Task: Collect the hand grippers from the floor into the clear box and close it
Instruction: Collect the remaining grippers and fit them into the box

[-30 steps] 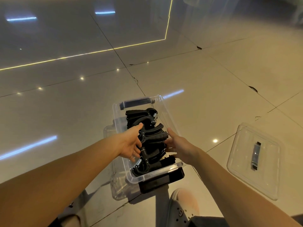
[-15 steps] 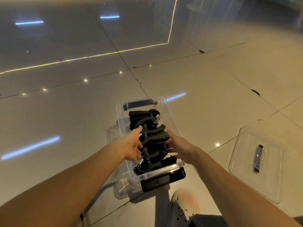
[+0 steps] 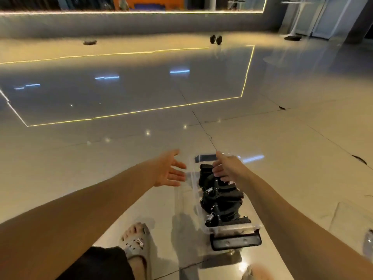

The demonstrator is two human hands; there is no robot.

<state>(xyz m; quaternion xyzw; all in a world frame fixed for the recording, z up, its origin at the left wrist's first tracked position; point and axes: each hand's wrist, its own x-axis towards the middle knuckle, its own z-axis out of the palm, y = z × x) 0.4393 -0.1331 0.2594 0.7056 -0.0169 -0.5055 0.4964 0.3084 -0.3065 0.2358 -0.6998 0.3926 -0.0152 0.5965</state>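
Note:
The clear box [image 3: 193, 188] stands open on the tiled floor in front of me, with a black latch [image 3: 236, 241] hanging at its near end. Several black hand grippers [image 3: 221, 201] lie piled inside it. My left hand [image 3: 169, 170] hovers just left of the box's far end, palm open and fingers spread, holding nothing. My right hand [image 3: 226, 166] is above the far part of the box with its fingers loosely extended over the grippers; it holds nothing. The lid is only a sliver at the right edge [image 3: 368, 243].
My sandalled left foot [image 3: 136, 243] is planted left of the box, and a toe of the other foot [image 3: 254, 271] shows at the bottom. Far off on the floor lie a dumbbell [image 3: 216, 39] and a small dark object [image 3: 89, 43]. A mirrored wall runs along the back.
Both hands have let go of the grippers and lifted out of the box, the left moving outward to its left side. My head has tilted up, so the far room shows and the lid has slid to the right edge.

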